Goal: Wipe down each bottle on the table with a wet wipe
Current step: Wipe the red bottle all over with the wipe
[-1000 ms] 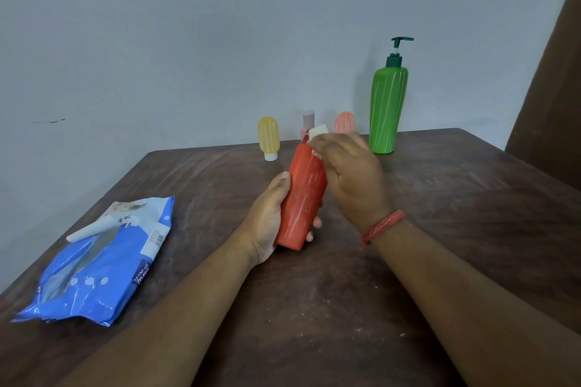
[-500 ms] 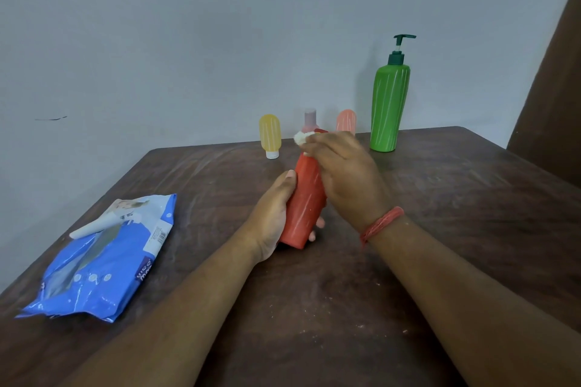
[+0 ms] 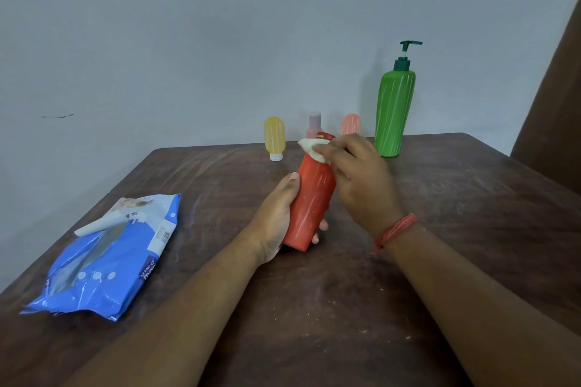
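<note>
The left hand (image 3: 276, 217) was curled around the lower half of a tall red plastic bottle (image 3: 311, 195), thumb lying up its near-left side and fingertips showing past its right edge near the base. It held the bottle tilted, top leaning away from the person and a little to the right, base close to the dark brown wooden table (image 3: 440, 229); whether the base touched the wood could not be told.

The right hand (image 3: 361, 182) was half closed, its fingers pinching a small crumpled white wet wipe (image 3: 312, 148) against the red bottle's shoulder and neck. The hand covered the bottle's upper right side, and the wipe stuck out to the left of the fingers, just below the bottle's top. A red-orange thread band (image 3: 394, 231) circled the right wrist.

Taking the red bottle as the landmark: behind it, near the table's far edge by the pale wall, stood a small yellow tube bottle with a white cap (image 3: 274, 138) to the left, a small pink bottle (image 3: 314, 124) straight behind and partly hidden by the red bottle's top, and a small salmon-coloured rounded bottle (image 3: 350, 124) behind the right hand's fingers. Further right of these stood a tall green plastic pump bottle with a dark green dispenser (image 3: 394, 110), upright and apart from the hands. Well to the left of the red bottle and nearer the person lay a blue plastic wet-wipe pack (image 3: 103, 264), flat on the table, its white flap peeled open on top.
</note>
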Available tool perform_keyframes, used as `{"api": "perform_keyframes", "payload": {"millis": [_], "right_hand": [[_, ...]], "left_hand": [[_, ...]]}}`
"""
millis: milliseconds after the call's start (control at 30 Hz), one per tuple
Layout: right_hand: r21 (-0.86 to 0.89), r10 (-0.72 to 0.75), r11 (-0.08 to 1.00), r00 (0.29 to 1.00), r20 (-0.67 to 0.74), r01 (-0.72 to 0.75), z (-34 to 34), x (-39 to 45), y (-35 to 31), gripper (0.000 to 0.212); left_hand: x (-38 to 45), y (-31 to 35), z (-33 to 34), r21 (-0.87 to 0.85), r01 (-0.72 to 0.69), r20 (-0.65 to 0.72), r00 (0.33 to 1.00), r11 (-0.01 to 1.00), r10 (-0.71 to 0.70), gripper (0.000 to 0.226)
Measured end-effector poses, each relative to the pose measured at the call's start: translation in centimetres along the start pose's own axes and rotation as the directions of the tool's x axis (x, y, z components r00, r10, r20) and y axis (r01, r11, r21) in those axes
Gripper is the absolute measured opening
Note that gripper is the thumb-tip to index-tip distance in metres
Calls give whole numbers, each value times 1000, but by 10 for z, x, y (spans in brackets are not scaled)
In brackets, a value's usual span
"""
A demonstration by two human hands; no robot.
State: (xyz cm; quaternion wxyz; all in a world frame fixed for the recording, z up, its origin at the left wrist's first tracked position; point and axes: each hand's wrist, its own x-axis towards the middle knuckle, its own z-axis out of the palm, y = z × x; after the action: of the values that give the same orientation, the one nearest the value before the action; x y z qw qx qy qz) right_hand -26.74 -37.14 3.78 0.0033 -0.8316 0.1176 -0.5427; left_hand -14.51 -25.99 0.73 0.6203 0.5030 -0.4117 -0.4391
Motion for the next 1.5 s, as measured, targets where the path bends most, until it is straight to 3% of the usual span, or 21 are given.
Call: {"api": "perform_keyframes", "payload": {"millis": [133,300,533,633,767,867,967,1067,1133,1267,1367,1500], "right_hand": [[173,177,974,970,-165,-148,-9,5,-3,30],[-91,249,964,968,-26,-250,1,-4,16,23],[-10,331,944,944,9,-331,8,-5,15,11],[67,279,959,960,-39,-276,2,-2,6,6],[100,220,973,967,-131,-208,-2,2,-5,16],[-35,215,976,976,-27,-216,4,-2,6,19],[-110,88,991,994,71,-79,6,-6,8,19],[-190,21,982,998,58,-9,6,-5,15,23],[-180,79,981,997,11,-76,4,-4,21,26],[-155,-44,986,993,111,61,7,-9,19,28],[-139,86,987,996,31,-81,8,-4,25,29],[-18,117,993,988,102,-116,10,-13,11,17]], "left_hand": [[0,0,0,3,6,11,1000,1000,-6,43],[-1,1,0,9,17,8,1000,1000,-18,38],[0,0,-1,14,26,4,1000,1000,-26,41],[1,-1,-2,8,21,3,1000,1000,-21,42],[1,-1,-2,20,23,18,1000,1000,-23,43],[1,-1,-1,27,17,12,1000,1000,-17,43],[2,-2,-2,21,20,-1,1000,1000,-20,45],[1,-1,-2,35,20,1,1000,999,-20,44],[1,-1,-1,49,22,2,1000,999,-22,42],[0,0,-1,17,19,-9,1000,1000,-19,41],[-1,0,0,19,18,-4,1000,1000,-18,39],[0,1,-3,-32,28,-45,999,999,-29,42]]}}
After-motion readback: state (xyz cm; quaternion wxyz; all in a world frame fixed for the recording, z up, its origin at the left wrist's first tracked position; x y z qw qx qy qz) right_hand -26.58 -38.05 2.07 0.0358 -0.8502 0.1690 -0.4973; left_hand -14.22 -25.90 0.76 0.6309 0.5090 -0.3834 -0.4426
